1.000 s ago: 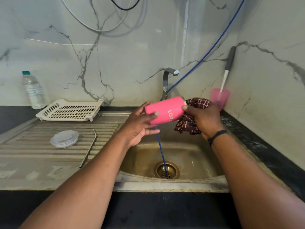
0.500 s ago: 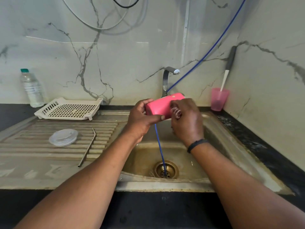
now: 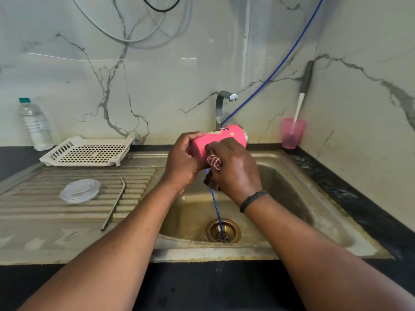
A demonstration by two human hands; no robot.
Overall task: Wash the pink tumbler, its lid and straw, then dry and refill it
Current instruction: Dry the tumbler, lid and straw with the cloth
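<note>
The pink tumbler [image 3: 221, 136] lies on its side in the air above the sink [image 3: 292, 176], its open end to the right. My left hand [image 3: 182, 162] grips its base end. My right hand [image 3: 233, 167] holds a dark red checked cloth [image 3: 213, 163] bunched against the tumbler's near side. The clear lid [image 3: 79, 190] lies flat on the ribbed drainboard at the left. The bent metal straw [image 3: 114, 204] lies beside the lid, to its right.
A tap [image 3: 222, 104] stands behind the tumbler. A blue hose [image 3: 216, 209] runs from the wall down into the drain. A white rack [image 3: 89, 151] and a water bottle [image 3: 34, 124] sit at back left, a pink cup [image 3: 293, 133] with a brush at back right.
My right hand has moved the cloth from the tumbler's open end onto its near side. The tumbler has turned, so its printed figure now faces up.
</note>
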